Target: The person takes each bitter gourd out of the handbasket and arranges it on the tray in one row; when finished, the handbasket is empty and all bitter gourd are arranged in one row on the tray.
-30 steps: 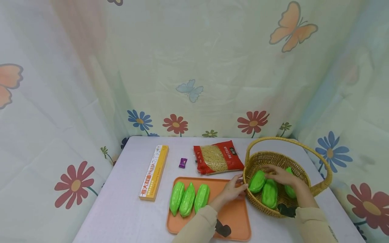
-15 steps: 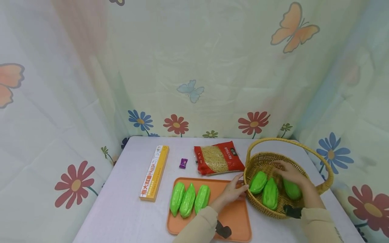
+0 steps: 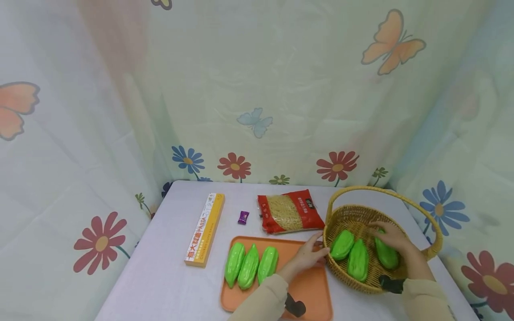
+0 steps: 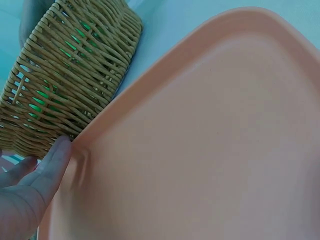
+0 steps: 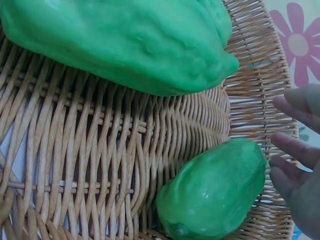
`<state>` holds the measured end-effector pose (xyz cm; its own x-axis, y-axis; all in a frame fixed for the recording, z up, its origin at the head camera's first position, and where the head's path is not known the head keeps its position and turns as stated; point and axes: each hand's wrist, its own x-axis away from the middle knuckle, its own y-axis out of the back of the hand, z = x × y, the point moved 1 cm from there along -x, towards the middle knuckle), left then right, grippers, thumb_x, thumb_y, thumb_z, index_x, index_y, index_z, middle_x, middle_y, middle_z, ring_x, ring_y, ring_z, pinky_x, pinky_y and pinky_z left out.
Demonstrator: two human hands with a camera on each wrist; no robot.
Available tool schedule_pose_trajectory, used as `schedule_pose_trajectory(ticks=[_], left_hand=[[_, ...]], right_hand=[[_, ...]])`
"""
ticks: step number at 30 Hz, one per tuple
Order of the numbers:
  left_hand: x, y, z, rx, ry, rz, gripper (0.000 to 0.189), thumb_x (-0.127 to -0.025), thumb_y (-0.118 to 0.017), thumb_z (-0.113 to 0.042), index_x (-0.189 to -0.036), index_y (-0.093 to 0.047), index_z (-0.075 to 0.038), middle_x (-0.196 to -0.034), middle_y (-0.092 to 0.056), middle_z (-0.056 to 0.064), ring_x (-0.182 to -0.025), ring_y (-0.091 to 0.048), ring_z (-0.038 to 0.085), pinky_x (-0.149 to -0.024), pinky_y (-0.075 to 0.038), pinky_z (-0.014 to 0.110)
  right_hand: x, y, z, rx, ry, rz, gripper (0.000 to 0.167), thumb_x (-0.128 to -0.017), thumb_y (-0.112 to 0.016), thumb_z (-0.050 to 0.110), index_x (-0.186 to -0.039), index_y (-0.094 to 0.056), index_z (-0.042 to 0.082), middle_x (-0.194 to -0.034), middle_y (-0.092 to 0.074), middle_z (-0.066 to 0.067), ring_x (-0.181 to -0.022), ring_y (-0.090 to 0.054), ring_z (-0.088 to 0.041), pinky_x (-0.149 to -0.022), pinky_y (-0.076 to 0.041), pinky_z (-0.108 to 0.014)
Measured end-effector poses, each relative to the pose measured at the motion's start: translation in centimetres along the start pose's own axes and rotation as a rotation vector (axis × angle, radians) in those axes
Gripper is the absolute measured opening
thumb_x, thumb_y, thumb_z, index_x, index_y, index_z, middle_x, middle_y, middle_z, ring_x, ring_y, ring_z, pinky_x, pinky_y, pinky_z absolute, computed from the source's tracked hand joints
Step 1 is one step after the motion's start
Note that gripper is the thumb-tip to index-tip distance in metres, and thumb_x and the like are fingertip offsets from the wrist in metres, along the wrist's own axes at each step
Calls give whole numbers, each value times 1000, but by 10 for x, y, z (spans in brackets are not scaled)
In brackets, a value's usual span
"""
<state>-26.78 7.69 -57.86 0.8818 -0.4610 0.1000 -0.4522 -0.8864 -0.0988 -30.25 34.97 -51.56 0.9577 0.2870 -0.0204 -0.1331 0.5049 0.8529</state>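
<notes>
A round wicker basket (image 3: 365, 213) with a tall handle holds three bumpy green toy vegetables like bitter melons: one at the left (image 3: 342, 245), one in the middle (image 3: 358, 261) and one at the right (image 3: 386, 254). My right hand (image 3: 392, 237) reaches inside, above the right one; in the right wrist view its fingers (image 5: 295, 150) are spread and hold nothing, beside a green vegetable (image 5: 215, 192). My left hand (image 3: 307, 255) touches the basket's left side, its fingers extended against the woven wall (image 4: 75, 75) in the left wrist view.
An orange tray (image 3: 305, 290) lies left of the basket, three more green vegetables (image 3: 249, 267) on its left half. Behind are a red pasta bag (image 3: 291, 211) and a small purple packet (image 3: 243, 217). A yellow and white pasta box (image 3: 205, 229) lies further left.
My right hand has let go of the right green vegetable, now resting in the basket, and has shifted right. My left hand has stayed at the basket's side. The head view has tilted slightly.
</notes>
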Motion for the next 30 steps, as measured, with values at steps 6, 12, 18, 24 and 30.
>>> schedule_pose_trajectory(ticks=[6, 12, 18, 24, 30], left_hand=[[-1, -1, 1, -13, 11, -11, 55, -91, -56, -19, -142, -33, -18, -124, -49, 11, -81, -63, 30, -68, -52, 42], [0, -1, 0, -13, 8, -18, 55, -91, -57, -20, -141, -34, -19, -126, -48, 13, -82, -63, 31, -69, -52, 42], [0, -2, -2, -7, 7, -20, 55, -91, -56, -18, -142, -33, -18, -125, -48, 13, -82, -63, 33, -68, -52, 42], [-1, -1, -2, -11, 8, -20, 55, -91, -56, -19, -142, -33, -17, -123, -49, 10, -80, -63, 29, -67, -52, 42], [0, -2, -2, -7, 10, -18, 54, -92, -55, -17, -142, -33, -17, -124, -49, 13, -82, -63, 31, -67, -52, 43]], right_hand=[[2, -1, -2, 12, -68, -5, 47, -94, -48, 19, -122, -41, -19, -117, -42, -42, -100, -44, -55, -75, -41, -57], [2, -6, -9, -26, -120, 97, 52, -93, -47, 17, -127, -33, -20, -123, -34, -44, -105, -38, -58, -78, -39, -58], [6, -4, -1, -68, -147, 172, 57, -95, -46, 29, -127, -35, -18, -122, -36, -44, -106, -39, -58, -79, -40, -58], [11, 0, 13, -140, -158, 248, 64, -96, -42, 37, -129, -34, -17, -125, -33, -44, -110, -34, -59, -81, -38, -60], [17, 2, 21, -176, -140, 294, 51, -97, -43, 25, -128, -39, -15, -125, -35, -41, -113, -31, -59, -83, -36, -61]])
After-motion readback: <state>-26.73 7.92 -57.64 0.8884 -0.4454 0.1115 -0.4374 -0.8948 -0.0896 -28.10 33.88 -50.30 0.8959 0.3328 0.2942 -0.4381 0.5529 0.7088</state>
